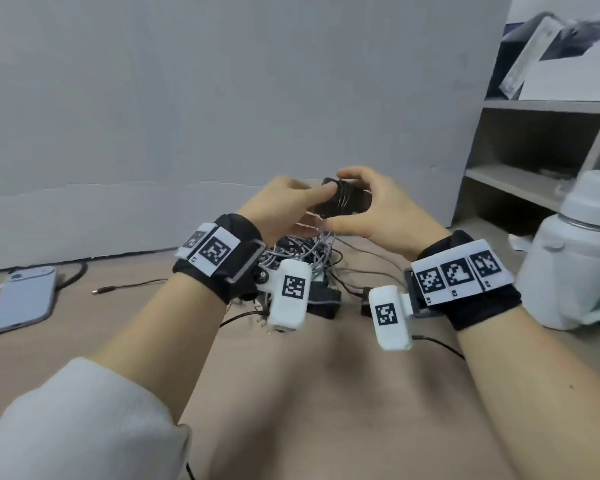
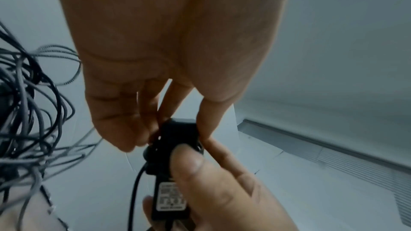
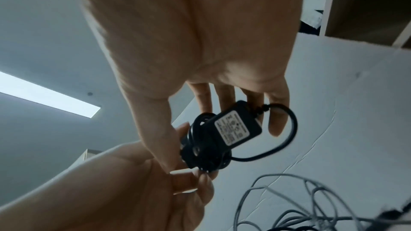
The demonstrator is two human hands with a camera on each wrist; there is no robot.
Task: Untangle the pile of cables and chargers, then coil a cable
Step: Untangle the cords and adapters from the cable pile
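Observation:
A black power adapter (image 1: pixel 347 201) with its thin black cable wound around it is held up above the table between both hands. My right hand (image 1: pixel 368 206) grips the adapter (image 3: pixel 231 129) between thumb and fingers, its white label facing the wrist camera. My left hand (image 1: pixel 291 206) pinches the wound cable end of the adapter (image 2: pixel 175 147) with thumb and fingers. A loop of black cable (image 3: pixel 286 129) sticks out from the adapter. Below the hands lies the tangled pile of grey and black cables (image 1: pixel 302 254), with black chargers (image 1: pixel 323 299) partly hidden behind the wrist cameras.
A phone (image 1: pixel 21 299) lies at the left on the wooden table (image 1: pixel 309 393), with a loose black plug lead (image 1: pixel 125 287) beside it. A white bottle (image 1: pixel 575 258) stands at the right. A shelf unit (image 1: pixel 541 150) is at the back right, a grey wall behind.

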